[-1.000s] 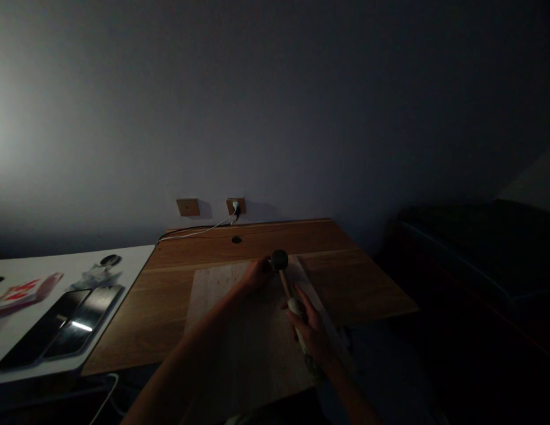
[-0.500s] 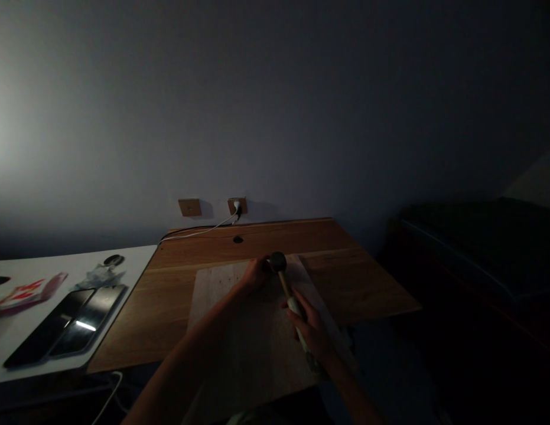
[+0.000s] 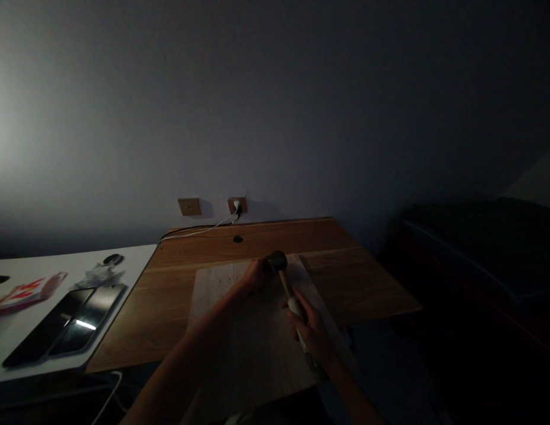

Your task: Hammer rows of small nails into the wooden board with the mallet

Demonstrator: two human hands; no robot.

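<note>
Right hand (image 3: 312, 332): The fingers (image 3: 303, 299) are wrapped round the handle of the mallet (image 3: 286, 285).
Left hand (image 3: 256, 273): It is placed over the far part of the board, just beside the mallet's head; its fingers are partly hidden and dark, and whether anything is gripped cannot be told.
Mallet: The dark head is held above the far end of the board, the handle slanting back toward the right hand; contact beneath the head cannot be made out.
Board (image 3: 243, 351): It is laid flat on the wooden bench (image 3: 367, 286), under both hands; small dark marks are seen near its far left corner.
Wooden bench: A round dark hole (image 3: 238, 239) is set near its far edge.
White bench (image 3: 139, 257): It is joined at the left; two dark slabs (image 3: 86, 321), a clear bag (image 3: 100, 275), a black disc (image 3: 113, 259) and a red-marked packet (image 3: 33, 290) are carried on it.
Wall (image 3: 275, 118): Two plates (image 3: 189, 206) are mounted above the wooden bench; a white plug (image 3: 236, 205) is inserted in the right one.
</note>
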